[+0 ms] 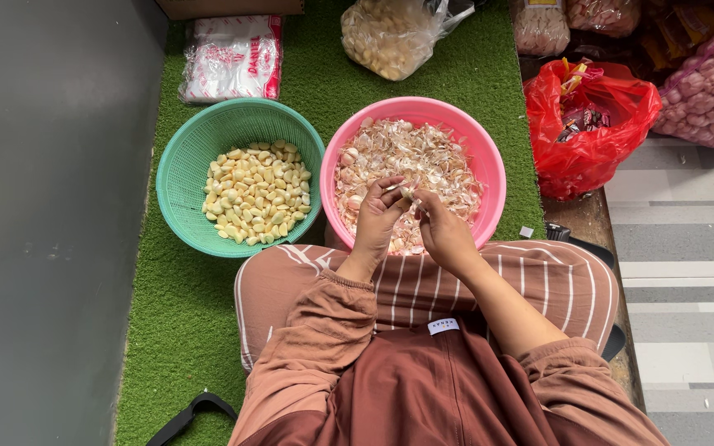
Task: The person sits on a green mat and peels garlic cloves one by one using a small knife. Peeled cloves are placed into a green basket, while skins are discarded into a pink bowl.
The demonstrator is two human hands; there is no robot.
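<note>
Now both my left hand (pixel 376 221) and right hand (pixel 442 230) pinch one small pale garlic clove (pixel 407 192) with closed fingers above the round pink plastic basin (pixel 489 177).

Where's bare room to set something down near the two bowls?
Bare turf lies below the green basket, left of the knee, and between the pink bowl and the bags above. Crowded: the bowls nearly touch; red bag fills the right.

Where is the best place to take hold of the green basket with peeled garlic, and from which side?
Grip the green basket at its bare rim on the near right, from above: the rim is open all round, and this part lies closest to the left hand.
</note>
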